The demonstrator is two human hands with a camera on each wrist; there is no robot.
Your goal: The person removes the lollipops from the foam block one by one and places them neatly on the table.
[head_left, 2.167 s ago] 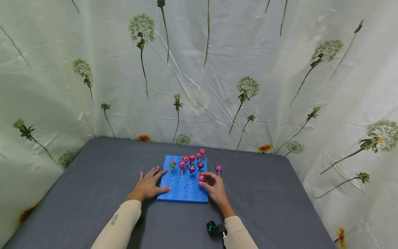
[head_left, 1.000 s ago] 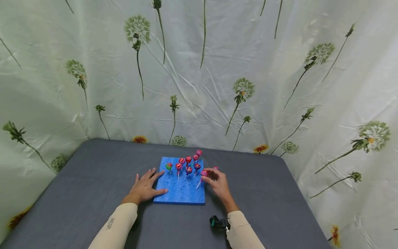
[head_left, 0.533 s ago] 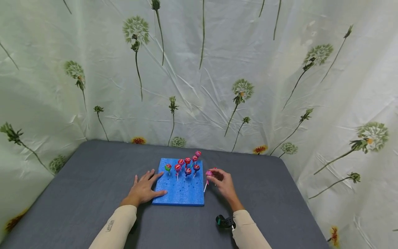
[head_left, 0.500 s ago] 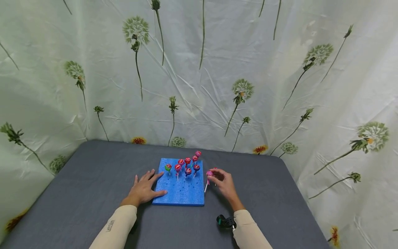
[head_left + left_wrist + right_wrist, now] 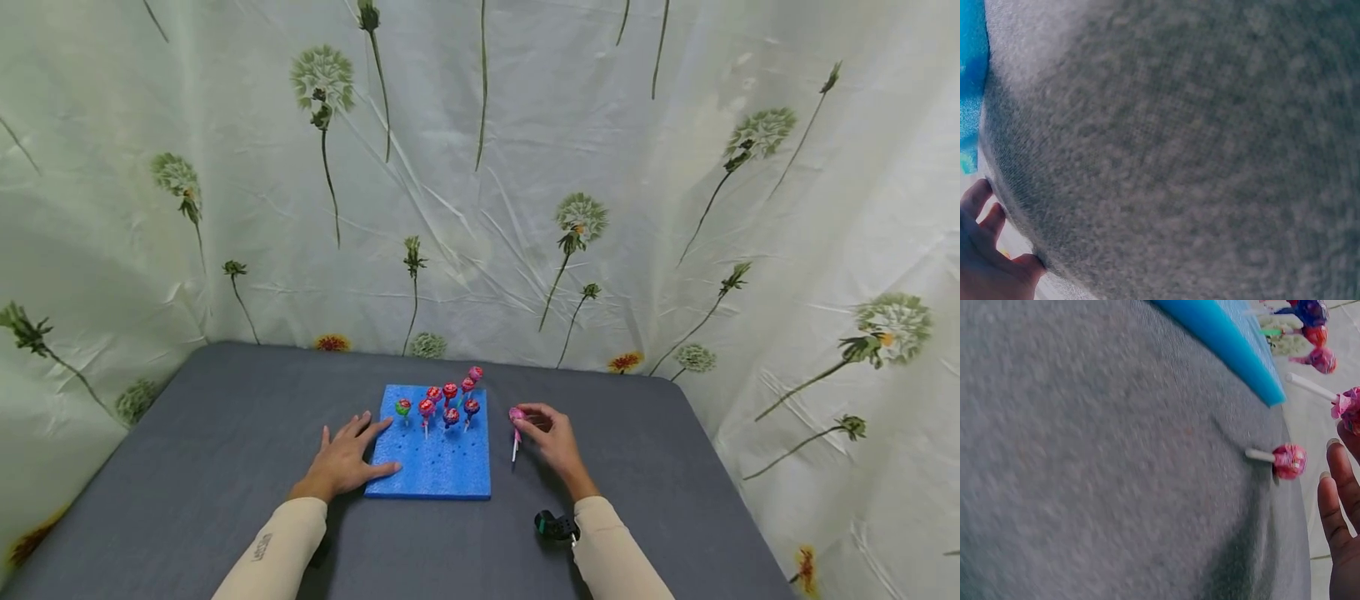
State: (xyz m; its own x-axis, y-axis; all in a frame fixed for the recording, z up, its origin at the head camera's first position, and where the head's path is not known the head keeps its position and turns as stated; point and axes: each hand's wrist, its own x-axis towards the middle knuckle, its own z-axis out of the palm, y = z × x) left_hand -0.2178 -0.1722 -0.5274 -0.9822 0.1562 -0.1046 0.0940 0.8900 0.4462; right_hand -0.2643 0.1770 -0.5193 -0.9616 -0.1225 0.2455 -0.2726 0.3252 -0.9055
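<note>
My right hand (image 5: 553, 437) pinches a pink lollipop (image 5: 517, 413) by its wrapped head, just right of the blue foam board (image 5: 427, 475). The white stick points down; in the right wrist view the held lollipop (image 5: 1349, 411) shows at the right edge. A second pink lollipop (image 5: 1289, 461) lies on the table below it, hidden by the hand in the head view. My left hand (image 5: 343, 462) lies with spread fingers, index fingertip and thumb at the board's left edge. Several lollipops stand upright in the board's back half, among them a green one (image 5: 402, 407) and a dark blue one (image 5: 471, 407).
The board has rows of small holes (image 5: 437, 461) in its front half. It rests on a grey cloth-covered table (image 5: 645, 500). A white curtain (image 5: 480, 208) with dandelion prints hangs behind the table. A black wrist device (image 5: 553, 525) sits at my right wrist.
My right hand has carried the pink lollipop from over the board's right side out past its right edge, above the table. The left hand has stayed at the board. The head view has shifted slightly.
</note>
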